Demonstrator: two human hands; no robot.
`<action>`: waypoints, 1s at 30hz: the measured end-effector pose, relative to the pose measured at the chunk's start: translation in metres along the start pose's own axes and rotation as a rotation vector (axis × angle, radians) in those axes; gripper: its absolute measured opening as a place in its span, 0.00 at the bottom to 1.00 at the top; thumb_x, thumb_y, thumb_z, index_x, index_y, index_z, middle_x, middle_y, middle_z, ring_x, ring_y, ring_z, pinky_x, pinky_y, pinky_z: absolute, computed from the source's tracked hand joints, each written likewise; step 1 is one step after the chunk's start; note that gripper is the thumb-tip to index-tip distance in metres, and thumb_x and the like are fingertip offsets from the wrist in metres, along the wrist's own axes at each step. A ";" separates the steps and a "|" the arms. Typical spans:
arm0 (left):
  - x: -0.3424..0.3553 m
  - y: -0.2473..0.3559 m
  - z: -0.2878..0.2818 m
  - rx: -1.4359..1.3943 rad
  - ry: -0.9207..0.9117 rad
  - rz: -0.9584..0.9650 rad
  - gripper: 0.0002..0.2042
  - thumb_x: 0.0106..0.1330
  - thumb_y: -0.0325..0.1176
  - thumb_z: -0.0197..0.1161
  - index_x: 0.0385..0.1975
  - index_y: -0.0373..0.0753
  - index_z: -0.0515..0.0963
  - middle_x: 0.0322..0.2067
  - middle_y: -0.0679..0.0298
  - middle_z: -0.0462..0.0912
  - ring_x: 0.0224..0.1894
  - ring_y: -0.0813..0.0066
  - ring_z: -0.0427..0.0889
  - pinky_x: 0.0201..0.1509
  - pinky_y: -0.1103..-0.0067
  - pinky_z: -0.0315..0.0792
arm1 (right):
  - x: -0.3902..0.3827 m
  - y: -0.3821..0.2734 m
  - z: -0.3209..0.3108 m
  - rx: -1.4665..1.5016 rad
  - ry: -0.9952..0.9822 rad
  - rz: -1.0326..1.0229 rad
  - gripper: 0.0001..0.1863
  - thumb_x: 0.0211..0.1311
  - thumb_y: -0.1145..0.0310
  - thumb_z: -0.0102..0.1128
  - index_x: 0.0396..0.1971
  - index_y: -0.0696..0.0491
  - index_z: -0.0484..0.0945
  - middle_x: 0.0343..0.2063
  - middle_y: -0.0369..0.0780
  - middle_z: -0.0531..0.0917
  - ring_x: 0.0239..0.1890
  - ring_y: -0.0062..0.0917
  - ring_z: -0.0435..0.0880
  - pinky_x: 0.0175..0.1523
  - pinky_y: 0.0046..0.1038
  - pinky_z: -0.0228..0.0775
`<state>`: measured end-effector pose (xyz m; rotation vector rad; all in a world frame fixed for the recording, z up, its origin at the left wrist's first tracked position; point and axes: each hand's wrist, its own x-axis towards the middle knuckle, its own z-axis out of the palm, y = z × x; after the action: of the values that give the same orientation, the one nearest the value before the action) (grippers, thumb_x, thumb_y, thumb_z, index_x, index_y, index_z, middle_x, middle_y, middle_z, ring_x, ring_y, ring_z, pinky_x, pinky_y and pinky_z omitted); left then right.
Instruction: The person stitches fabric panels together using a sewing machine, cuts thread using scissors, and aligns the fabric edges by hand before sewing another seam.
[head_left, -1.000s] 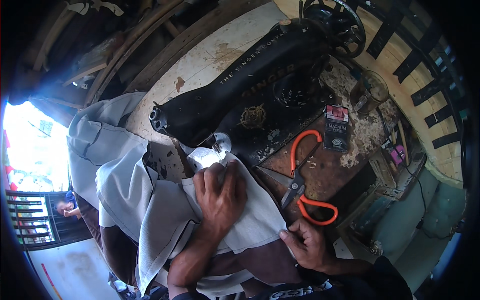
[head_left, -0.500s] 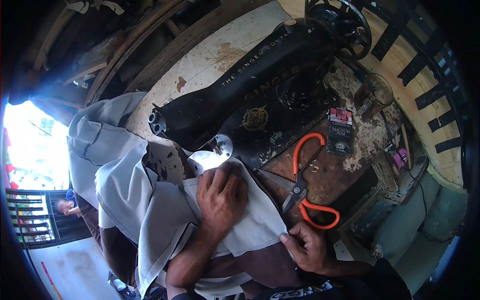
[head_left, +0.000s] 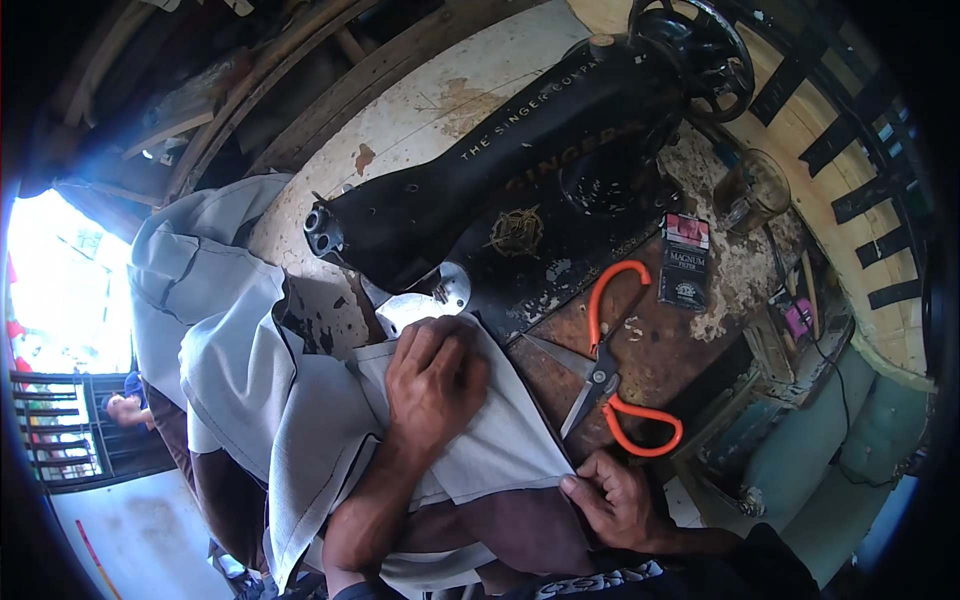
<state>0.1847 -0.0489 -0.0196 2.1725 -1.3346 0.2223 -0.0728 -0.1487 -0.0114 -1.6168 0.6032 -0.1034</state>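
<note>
dark cigarette pack (head_left: 684, 262) | drinking glass (head_left: 757, 190) | pink item (head_left: 798, 318), kind unclear

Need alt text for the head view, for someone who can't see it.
A person's left hand rests on grey fabric at a black sewing machine while the right hand pinches the fabric's edge. Orange-handled scissors lie open on the worn table to the right.

One left hand (head_left: 437, 378) and one right hand (head_left: 618, 502) are working at one weathered table (head_left: 662, 350), where one sewing machine (head_left: 510, 185), one pair of orange-handled scissors (head_left: 603, 379), one cigarette pack (head_left: 685, 264) and, near the right edge, one drinking glass (head_left: 755, 193) are sharing the surface.
</note>
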 end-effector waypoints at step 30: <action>-0.013 0.001 -0.013 -0.091 0.053 -0.096 0.14 0.56 0.20 0.68 0.43 0.35 0.85 0.45 0.56 0.84 0.49 0.56 0.84 0.54 0.66 0.79 | 0.144 -0.038 -0.022 -0.871 0.322 -0.604 0.16 0.66 0.69 0.65 0.52 0.57 0.83 0.49 0.42 0.81 0.53 0.39 0.78 0.56 0.40 0.74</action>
<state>0.1791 -0.0321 -0.0143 2.1332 -1.1855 0.1767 0.0535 -0.2307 -0.0119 -2.6296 0.3899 -0.6240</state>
